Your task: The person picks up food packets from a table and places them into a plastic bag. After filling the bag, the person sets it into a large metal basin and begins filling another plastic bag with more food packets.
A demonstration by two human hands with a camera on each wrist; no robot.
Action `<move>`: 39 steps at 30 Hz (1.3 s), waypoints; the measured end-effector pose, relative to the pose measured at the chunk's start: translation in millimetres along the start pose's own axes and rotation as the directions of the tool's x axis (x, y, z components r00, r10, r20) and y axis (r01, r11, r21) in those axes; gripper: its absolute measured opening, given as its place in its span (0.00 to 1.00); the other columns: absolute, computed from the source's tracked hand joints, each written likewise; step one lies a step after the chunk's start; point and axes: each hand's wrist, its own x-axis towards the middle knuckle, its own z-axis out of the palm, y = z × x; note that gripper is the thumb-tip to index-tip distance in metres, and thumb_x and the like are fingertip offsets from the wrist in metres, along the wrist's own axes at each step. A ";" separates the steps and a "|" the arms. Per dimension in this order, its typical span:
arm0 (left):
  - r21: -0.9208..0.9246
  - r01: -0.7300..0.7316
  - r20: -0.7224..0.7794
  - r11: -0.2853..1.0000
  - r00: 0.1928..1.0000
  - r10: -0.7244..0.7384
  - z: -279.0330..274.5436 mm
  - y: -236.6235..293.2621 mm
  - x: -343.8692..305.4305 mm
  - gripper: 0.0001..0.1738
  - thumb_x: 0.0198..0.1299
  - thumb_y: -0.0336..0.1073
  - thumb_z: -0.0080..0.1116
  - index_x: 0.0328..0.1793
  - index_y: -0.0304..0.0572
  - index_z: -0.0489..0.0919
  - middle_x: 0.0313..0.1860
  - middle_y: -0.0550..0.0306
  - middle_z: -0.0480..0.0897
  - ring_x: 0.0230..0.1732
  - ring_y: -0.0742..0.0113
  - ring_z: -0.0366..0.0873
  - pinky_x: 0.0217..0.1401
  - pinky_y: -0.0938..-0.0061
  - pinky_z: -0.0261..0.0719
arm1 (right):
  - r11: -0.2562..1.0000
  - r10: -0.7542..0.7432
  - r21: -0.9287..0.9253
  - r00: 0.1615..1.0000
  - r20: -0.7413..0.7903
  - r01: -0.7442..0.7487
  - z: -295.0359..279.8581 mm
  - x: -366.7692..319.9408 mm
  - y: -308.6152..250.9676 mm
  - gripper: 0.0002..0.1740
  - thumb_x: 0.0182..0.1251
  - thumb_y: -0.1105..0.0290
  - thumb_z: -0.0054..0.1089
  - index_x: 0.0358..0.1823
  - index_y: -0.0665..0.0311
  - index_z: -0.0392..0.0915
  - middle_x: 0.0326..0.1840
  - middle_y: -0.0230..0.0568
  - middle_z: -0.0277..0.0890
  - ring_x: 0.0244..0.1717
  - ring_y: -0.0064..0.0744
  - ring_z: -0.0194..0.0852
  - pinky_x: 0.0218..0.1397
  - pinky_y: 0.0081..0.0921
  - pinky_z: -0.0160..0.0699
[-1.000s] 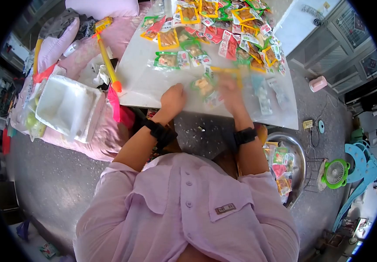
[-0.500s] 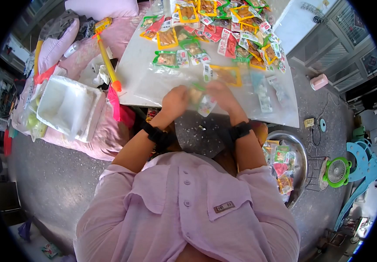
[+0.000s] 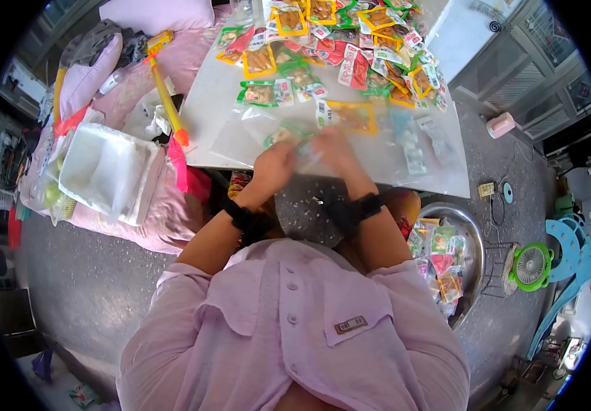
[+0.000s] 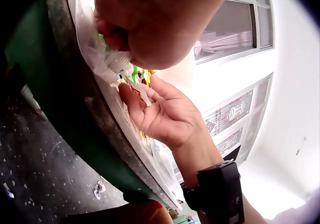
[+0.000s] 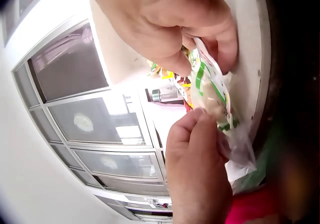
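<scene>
A green-edged snack packet (image 5: 210,84) with pale pieces inside is held between both hands near the table's front edge. My right hand (image 5: 185,24) pinches its white printed end between thumb and fingers. At the packet's other end, my left hand (image 5: 195,159) pinches a clear plastic bag (image 5: 240,149) that overlaps the packet. In the head view, the left hand (image 3: 275,164) and right hand (image 3: 336,151) are close together, the right one blurred. Just beyond them lie a yellow-edged packet (image 3: 351,116) and another green-edged packet (image 3: 258,94).
A heap of snack packets (image 3: 360,41) covers the far part of the white table (image 3: 220,120). Clear bags (image 3: 412,151) lie at its right. A metal basin (image 3: 472,240) of packets stands on the floor at right; a white foam box (image 3: 104,171) sits on the bed at left.
The right hand has moved left, bringing the green-edged packet to the left hand. The left hand has stayed near the table's front edge.
</scene>
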 end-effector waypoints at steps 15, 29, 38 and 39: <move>0.005 -0.102 -0.073 0.995 0.992 0.102 -4.0 1.5 0.3 0.09 0.46 0.32 0.49 0.36 0.44 0.72 0.28 0.47 0.74 0.32 0.47 0.72 0.31 0.58 0.70 | 0.937 -0.266 -0.266 0.956 -0.120 0.227 22.6 8.0 35.5 0.06 0.53 0.72 0.47 0.33 0.63 0.70 0.24 0.35 0.71 0.21 0.23 0.71 0.19 0.19 0.67; 0.034 -0.169 -0.010 0.985 0.985 0.169 -12.6 3.5 -1.6 0.12 0.44 0.28 0.49 0.39 0.41 0.74 0.29 0.49 0.74 0.31 0.50 0.72 0.33 0.63 0.71 | 0.951 0.166 0.271 0.986 -0.031 -0.151 30.2 6.4 5.2 0.09 0.54 0.75 0.48 0.37 0.69 0.65 0.29 0.43 0.70 0.23 0.30 0.72 0.24 0.22 0.73; 0.119 -0.126 -0.106 0.985 0.985 0.139 -12.8 -6.5 -0.2 0.12 0.44 0.30 0.50 0.38 0.43 0.74 0.26 0.50 0.74 0.30 0.49 0.72 0.32 0.61 0.71 | 0.905 -0.325 -0.196 0.911 0.255 0.378 45.5 27.1 57.8 0.10 0.54 0.76 0.46 0.39 0.69 0.65 0.28 0.42 0.67 0.28 0.32 0.72 0.32 0.28 0.76; 0.127 -0.115 -0.102 0.985 0.986 0.128 -12.0 -8.9 -0.3 0.12 0.44 0.30 0.50 0.38 0.43 0.74 0.26 0.50 0.74 0.30 0.49 0.72 0.32 0.61 0.71 | 0.904 -0.327 -0.198 0.912 0.248 0.379 46.8 26.7 54.2 0.10 0.54 0.76 0.46 0.39 0.69 0.65 0.28 0.41 0.67 0.28 0.32 0.72 0.32 0.28 0.75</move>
